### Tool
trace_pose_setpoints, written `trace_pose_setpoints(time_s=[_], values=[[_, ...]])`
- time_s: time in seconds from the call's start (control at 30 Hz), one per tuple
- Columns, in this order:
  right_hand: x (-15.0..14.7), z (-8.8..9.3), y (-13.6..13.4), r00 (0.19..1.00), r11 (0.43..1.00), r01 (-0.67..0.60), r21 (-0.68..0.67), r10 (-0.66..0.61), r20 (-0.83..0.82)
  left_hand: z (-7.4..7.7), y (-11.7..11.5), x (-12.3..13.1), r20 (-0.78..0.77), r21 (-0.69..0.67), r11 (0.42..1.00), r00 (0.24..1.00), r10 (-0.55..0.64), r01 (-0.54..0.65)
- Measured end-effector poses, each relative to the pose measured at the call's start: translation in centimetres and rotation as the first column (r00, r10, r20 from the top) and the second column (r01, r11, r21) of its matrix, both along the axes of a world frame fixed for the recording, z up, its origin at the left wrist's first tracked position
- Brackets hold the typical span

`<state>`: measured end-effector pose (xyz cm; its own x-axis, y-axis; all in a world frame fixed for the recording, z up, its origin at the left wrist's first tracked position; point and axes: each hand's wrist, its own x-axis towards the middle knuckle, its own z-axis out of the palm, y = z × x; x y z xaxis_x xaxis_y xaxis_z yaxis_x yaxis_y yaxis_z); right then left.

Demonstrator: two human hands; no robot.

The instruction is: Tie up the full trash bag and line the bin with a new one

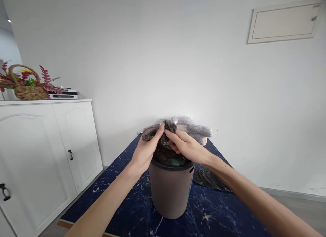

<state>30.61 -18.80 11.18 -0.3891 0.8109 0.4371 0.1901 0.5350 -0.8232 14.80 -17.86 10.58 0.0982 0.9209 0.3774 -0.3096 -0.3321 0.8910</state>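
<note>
A black plastic garbage bag [166, 152] rises bunched out of a grey-brown trash can [169, 192] with a dark rim. My left hand [147, 147] is closed on the gathered top of the bag, thumb pointing up. Beside it, my right hand [187, 145] pinches the same bunched plastic from the other side. Both hands are close together above the rim. What lies inside the bag is mostly hidden, though a greenish patch shows through low down.
The can stands on a dark blue marbled table [127, 192]. Flattened black plastic bags [210, 180] lie to its right. A grey plush toy [200, 130] rests behind, against the wall. At left, a white cabinet [43, 145] carries a wicker flower basket [30, 92].
</note>
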Motion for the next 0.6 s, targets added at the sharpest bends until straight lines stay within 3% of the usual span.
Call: trace_pose_setpoints(time_s=[0.17, 0.33, 0.43, 0.5, 0.6], values=[[0.5, -0.1, 0.0, 0.997, 0.991, -0.058, -0.123, 0.052, -0.050, -0.6, 0.6, -0.1, 0.166, -0.024, 0.998, 0.984, 0.063, -0.060], [1.7, 0.0, -0.1, 0.988, 0.977, -0.132, -0.164, 0.143, 0.057, -0.8, 1.0, -0.3, 0.168, -0.084, 0.993, 0.981, 0.097, -0.084], [1.6, 0.2, -0.1, 0.962, 0.943, -0.246, -0.223, 0.210, -0.175, -0.8, 1.4, -0.5, 0.162, -0.020, 0.999, 0.986, 0.030, -0.027], [1.2, 0.4, 0.2, 0.915, 0.937, -0.230, -0.263, 0.116, -0.387, -0.7, 1.5, -0.8, 0.139, 0.084, 0.996, 0.990, -0.026, 0.014], [0.8, 0.5, 0.9, 0.881, 0.938, -0.078, -0.339, -0.094, -0.463, -0.5, 1.1, -1.2, 0.004, 0.237, 0.971, 1.000, -0.006, 0.005]])
